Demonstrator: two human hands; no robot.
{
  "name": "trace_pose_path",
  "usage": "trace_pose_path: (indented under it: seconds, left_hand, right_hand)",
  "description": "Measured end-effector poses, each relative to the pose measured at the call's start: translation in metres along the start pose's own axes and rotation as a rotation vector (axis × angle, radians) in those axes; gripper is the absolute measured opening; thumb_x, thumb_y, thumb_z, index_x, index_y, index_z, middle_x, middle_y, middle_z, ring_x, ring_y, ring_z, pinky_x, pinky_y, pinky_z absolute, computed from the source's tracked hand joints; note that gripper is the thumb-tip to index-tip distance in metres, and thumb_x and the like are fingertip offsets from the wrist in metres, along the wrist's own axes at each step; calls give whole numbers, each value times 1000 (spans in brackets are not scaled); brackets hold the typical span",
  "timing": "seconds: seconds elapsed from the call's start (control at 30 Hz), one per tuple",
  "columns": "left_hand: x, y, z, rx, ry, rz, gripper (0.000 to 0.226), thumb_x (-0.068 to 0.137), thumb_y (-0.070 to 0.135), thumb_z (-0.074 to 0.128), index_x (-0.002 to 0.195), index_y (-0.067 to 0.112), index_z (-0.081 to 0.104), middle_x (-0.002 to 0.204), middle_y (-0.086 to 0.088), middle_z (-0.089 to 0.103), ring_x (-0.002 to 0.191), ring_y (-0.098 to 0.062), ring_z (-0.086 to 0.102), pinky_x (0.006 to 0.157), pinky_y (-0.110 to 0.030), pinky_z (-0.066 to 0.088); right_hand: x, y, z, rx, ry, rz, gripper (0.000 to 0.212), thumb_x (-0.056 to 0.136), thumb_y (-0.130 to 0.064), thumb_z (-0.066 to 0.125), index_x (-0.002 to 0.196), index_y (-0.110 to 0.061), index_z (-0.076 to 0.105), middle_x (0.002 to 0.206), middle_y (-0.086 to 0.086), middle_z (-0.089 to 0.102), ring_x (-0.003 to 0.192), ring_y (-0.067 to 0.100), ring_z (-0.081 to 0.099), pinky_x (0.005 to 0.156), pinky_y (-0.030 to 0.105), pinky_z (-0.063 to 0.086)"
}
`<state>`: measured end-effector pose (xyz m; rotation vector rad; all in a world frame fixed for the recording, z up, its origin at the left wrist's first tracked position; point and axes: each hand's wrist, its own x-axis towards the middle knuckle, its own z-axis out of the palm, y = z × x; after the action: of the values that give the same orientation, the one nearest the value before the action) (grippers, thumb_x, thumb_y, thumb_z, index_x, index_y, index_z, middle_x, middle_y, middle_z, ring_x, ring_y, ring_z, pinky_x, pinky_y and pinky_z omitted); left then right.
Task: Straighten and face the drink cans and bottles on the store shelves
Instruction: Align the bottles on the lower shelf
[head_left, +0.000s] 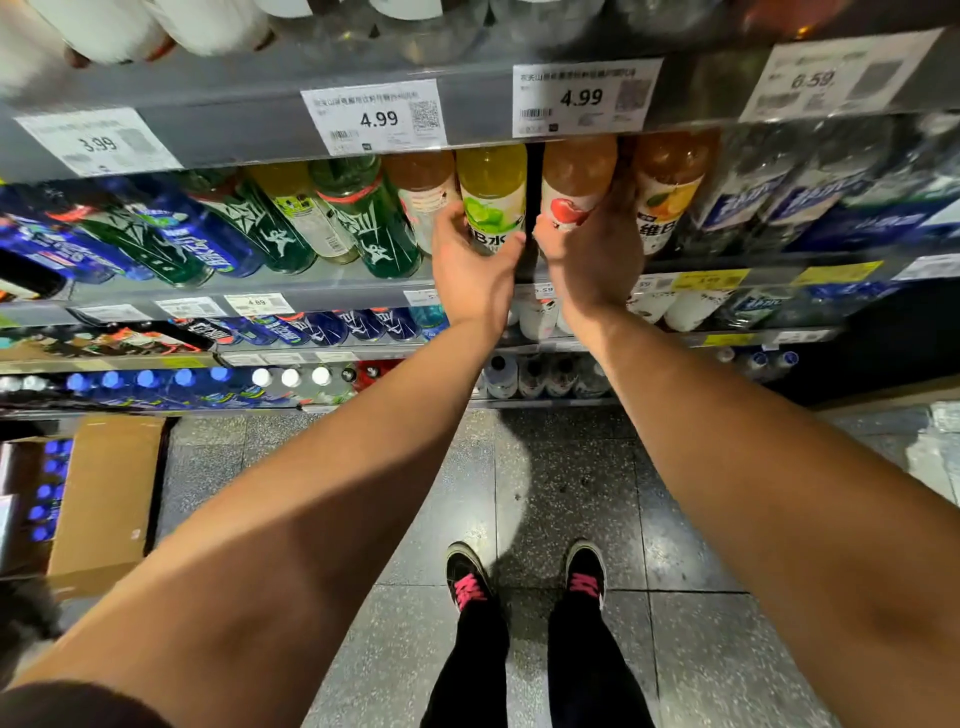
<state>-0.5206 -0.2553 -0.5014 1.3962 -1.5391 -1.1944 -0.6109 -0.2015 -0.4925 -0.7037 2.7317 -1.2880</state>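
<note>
A yellow-green bottle with a lime label (492, 192) stands on the shelf below the 4.99 price tags. My left hand (470, 265) grips its lower part, fingers on its left side and thumb on its right. Just to the right, past a black shelf divider (534, 197), stands an orange bottle with an apple label (574, 182). My right hand (592, 254) grips its lower half, fingers wrapped round its right side. An orange bottle with a citrus label (667, 187) stands next to it on the right.
Green and blue bottles (270, 228) fill the shelf to the left, blue-labelled clear bottles (810, 192) the right. More bottle rows sit on lower shelves (291, 327). An open cardboard box (104, 499) of bottles stands on the floor at left. My feet (524, 577) stand on grey tiles.
</note>
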Motion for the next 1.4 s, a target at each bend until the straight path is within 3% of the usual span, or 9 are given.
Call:
trace_pose_path:
  seconds: [0.17,0.3,0.4,0.5,0.63,0.83,1.1,1.27,1.4]
  left_hand:
    - [-3,8,8,-18,-25,-41,67,71,15,87,127,9,51,118,-7,64,103,-19,61,97,-37,50]
    - [-6,10,8,24,21,-41,56,71,13,83,121,12,57,105,-2,65,91,-13,60,89,-30,51]
    - [-6,10,-4,24,193,-20,42,73,8,77,112,9,60,102,-1,62,89,-16,61,87,-31,51]
    - [1,11,-17,35,307,-27,45,75,10,77,115,7,57,114,-7,59,101,-22,60,86,-21,44]
    - [12,12,-26,52,296,-43,59,75,15,81,126,8,53,125,-6,60,113,-21,57,95,-23,42]
    - [24,9,-33,65,226,-29,64,73,17,82,129,8,53,123,-6,64,113,-20,61,100,-35,47]
    - [32,-1,-45,78,123,12,69,73,22,84,133,10,53,124,-3,67,112,-15,64,99,-31,50]
    - [34,-2,-44,78,120,-2,65,72,22,83,130,11,57,119,0,70,107,-14,67,97,-34,52]
    - [35,-3,-47,72,109,-6,62,71,21,83,127,12,58,115,1,70,103,-14,67,95,-36,53]
  right_hand:
    - [-11,4,1,-211,-1,-24,80,87,-46,66,146,0,37,150,22,40,113,39,62,79,42,56]
    - [-26,-6,0,-128,-10,67,71,89,-40,62,143,2,40,144,20,46,119,36,58,85,44,50]
    - [-45,-14,3,-124,-29,-79,56,89,-32,61,133,0,51,130,19,59,113,32,61,86,32,43]
    - [-50,-20,12,-109,-205,-101,62,94,-35,54,147,-9,34,140,14,52,125,27,53,98,32,44]
    - [-49,-31,22,-127,-228,-83,77,95,-36,55,155,-8,15,159,12,27,141,22,37,110,27,35]
    - [-41,-42,38,-29,-197,7,86,92,-35,62,154,-1,14,160,16,23,137,29,43,103,30,36]
    - [-22,-37,54,14,-135,-20,95,86,-44,71,149,9,22,153,25,34,138,34,42,110,31,30]
    - [-22,-41,55,55,-36,6,90,77,-40,76,143,7,37,140,23,51,119,37,57,94,41,48]
    - [-29,-35,52,49,14,-6,85,74,-38,76,136,9,42,128,24,57,110,38,60,84,39,48]
